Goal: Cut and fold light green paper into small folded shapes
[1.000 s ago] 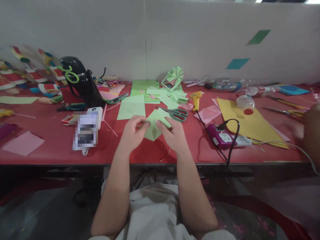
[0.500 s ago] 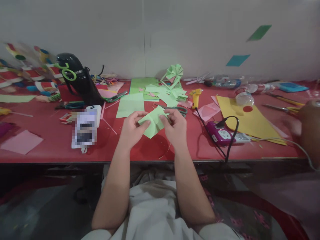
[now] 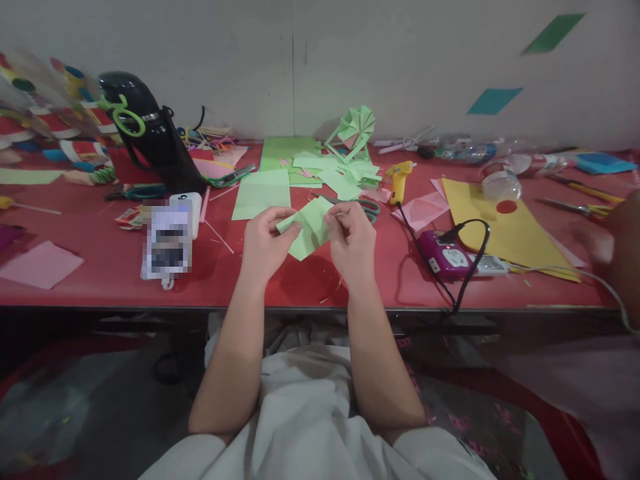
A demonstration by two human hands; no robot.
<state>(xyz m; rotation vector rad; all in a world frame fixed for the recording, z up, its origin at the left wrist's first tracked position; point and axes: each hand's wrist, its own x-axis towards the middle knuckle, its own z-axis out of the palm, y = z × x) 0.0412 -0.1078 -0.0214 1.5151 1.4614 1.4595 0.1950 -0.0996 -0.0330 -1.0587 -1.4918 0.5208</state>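
Between my two hands a creased piece of light green paper (image 3: 311, 233) is held up above the red table (image 3: 295, 283). My left hand (image 3: 267, 240) pinches its left corner between thumb and fingers. At the opposite side, my right hand (image 3: 353, 237) grips the right corner, thumb in front. Scissors (image 3: 369, 209) lie just behind the paper, partly covered by it and my right hand. A flat light green sheet (image 3: 262, 193) rests behind my left hand. Farther back stands a folded green paper wheel (image 3: 357, 128) among green paper scraps (image 3: 340, 180).
To the left are a phone (image 3: 170, 240), a black bottle-shaped case (image 3: 150, 133) and pink paper (image 3: 43, 265). On the right lie a yellow glue gun (image 3: 400, 180), a purple power strip (image 3: 445, 257) with cables, yellow paper (image 3: 520, 233) and plastic bottles (image 3: 500, 183). Another person's hand (image 3: 597, 243) is blurred at the right edge.
The view has tipped down slightly, so the table sits higher. Both hands still hold the green paper; its angle has changed a little, and the right fingers have shifted along its corner.
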